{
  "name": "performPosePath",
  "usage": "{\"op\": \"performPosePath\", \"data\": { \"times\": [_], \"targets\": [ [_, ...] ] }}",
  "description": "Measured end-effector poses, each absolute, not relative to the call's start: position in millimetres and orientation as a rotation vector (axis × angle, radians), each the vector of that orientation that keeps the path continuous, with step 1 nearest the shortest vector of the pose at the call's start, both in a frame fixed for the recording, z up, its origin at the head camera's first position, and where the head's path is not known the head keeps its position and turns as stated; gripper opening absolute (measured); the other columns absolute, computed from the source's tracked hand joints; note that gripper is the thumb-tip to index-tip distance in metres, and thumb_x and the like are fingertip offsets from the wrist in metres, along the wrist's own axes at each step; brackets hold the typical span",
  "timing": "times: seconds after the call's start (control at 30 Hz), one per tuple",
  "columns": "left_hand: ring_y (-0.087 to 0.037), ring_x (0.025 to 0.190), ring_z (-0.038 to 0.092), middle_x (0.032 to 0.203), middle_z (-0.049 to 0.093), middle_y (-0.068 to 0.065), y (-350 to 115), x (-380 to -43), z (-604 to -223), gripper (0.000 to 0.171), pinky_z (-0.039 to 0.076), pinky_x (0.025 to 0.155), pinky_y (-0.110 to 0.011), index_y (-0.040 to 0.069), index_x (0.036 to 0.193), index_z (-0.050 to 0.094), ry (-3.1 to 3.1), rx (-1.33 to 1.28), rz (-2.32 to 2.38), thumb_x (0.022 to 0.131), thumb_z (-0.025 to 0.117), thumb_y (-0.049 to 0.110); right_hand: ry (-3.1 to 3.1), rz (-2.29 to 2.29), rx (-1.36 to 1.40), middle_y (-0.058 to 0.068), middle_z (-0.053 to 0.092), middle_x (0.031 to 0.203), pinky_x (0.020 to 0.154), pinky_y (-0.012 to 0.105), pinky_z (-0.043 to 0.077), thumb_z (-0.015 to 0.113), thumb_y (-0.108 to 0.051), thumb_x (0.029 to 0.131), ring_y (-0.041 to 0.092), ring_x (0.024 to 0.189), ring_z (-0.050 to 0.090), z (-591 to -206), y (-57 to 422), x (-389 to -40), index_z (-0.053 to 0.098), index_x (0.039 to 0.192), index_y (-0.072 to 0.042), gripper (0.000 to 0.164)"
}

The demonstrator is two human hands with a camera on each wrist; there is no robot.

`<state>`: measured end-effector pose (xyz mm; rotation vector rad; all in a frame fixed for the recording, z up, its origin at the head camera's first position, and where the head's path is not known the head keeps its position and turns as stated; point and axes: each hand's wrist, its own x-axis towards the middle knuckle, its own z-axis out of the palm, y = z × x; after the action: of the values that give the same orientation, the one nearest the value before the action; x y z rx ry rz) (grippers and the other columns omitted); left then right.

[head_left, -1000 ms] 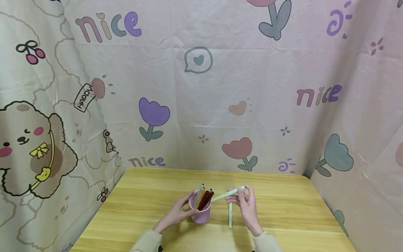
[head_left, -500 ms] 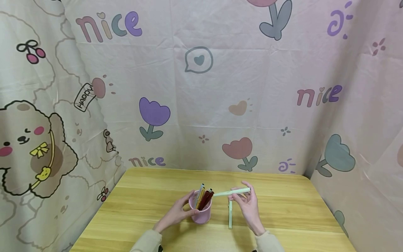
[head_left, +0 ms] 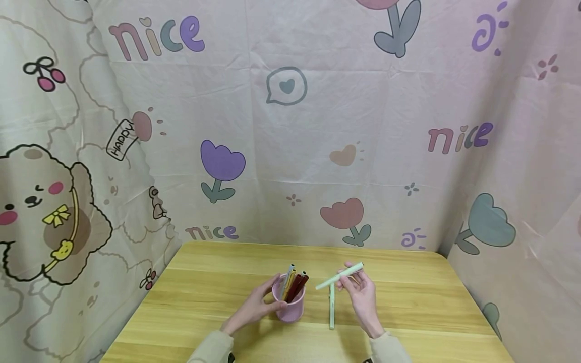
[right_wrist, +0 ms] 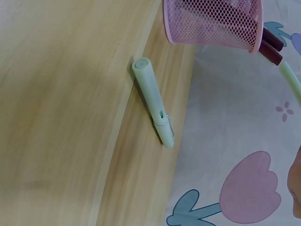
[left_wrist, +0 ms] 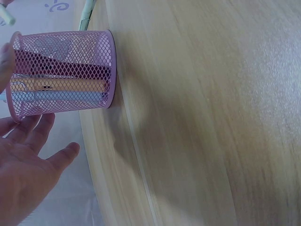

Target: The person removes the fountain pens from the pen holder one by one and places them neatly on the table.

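Note:
A pink mesh pen holder [head_left: 290,313] stands on the table, with my left hand [head_left: 254,306] gripping its rim, thumb on the near side and fingers on the far side. Dark red pens [head_left: 297,287], a yellow one and a light blue one lean inside; their lower parts show through the mesh in the left wrist view. To the right, my right hand [head_left: 364,298] pinches a pale green pen [head_left: 328,283], raised and slanting, its lower end pointing toward the holder but apart from it. A second pale green pen [right_wrist: 151,96] lies on the table between the hands, its clip visible.
The wooden table [head_left: 209,272] reaches back to a hanging cloth [head_left: 290,151] printed with flowers and words. More printed cloth hangs at the left and right sides.
My right hand has shifted slightly right, drawing the pen's tip away from the holder. The pen's angle has changed in the fingers. My left hand and the holder stay put.

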<state>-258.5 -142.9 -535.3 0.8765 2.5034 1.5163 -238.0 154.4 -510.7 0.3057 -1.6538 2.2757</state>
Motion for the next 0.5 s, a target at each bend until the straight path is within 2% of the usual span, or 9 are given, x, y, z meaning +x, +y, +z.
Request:
{"op": "performPosePath", "data": {
  "times": [0.13,0.23,0.37,0.5],
  "targets": [
    [-0.061,0.136,0.04,0.154,0.032,-0.039,-143.0,-258.2,-534.8,0.087,0.038,0.111,-0.072,-0.011,0.154,0.024,2.502,0.864,1.515,0.091,0.074,0.023,-1.721,2.249,0.23,-0.005,0.072,0.096,0.062,0.016,0.059,0.061,0.004,0.095,0.005,0.073,0.065,-510.8,155.9,-239.0,0.053,0.129,0.01,0.035],
    [-0.06,0.136,0.04,0.154,0.032,-0.038,-143.0,-257.6,-534.4,0.087,0.038,0.111,-0.071,-0.01,0.154,0.024,2.506,0.856,1.512,0.091,0.074,0.023,-1.76,2.219,0.19,-0.004,0.069,0.094,0.057,0.014,0.054,0.062,0.002,0.096,0.004,0.07,0.062,-511.0,157.0,-239.7,0.052,0.128,0.012,0.035],
    [-0.06,0.136,0.041,0.154,0.033,-0.038,-143.0,-257.6,-534.7,0.087,0.038,0.111,-0.071,-0.01,0.154,0.025,2.512,0.86,1.51,0.091,0.074,0.023,-1.781,2.194,0.221,-0.001,0.066,0.09,0.053,0.014,0.049,0.061,-0.001,0.098,0.004,0.064,0.058,-513.2,159.7,-240.5,0.058,0.121,-0.005,0.024],
    [-0.06,0.137,0.04,0.155,0.032,-0.038,-142.8,-257.7,-534.3,0.087,0.038,0.111,-0.071,-0.011,0.154,0.024,2.508,0.859,1.511,0.091,0.074,0.023,-1.821,2.183,0.295,-0.003,0.065,0.082,0.05,0.014,0.047,0.056,-0.005,0.101,0.005,0.06,0.054,-516.0,163.3,-241.4,0.055,0.124,-0.007,0.023]
  ]
}}
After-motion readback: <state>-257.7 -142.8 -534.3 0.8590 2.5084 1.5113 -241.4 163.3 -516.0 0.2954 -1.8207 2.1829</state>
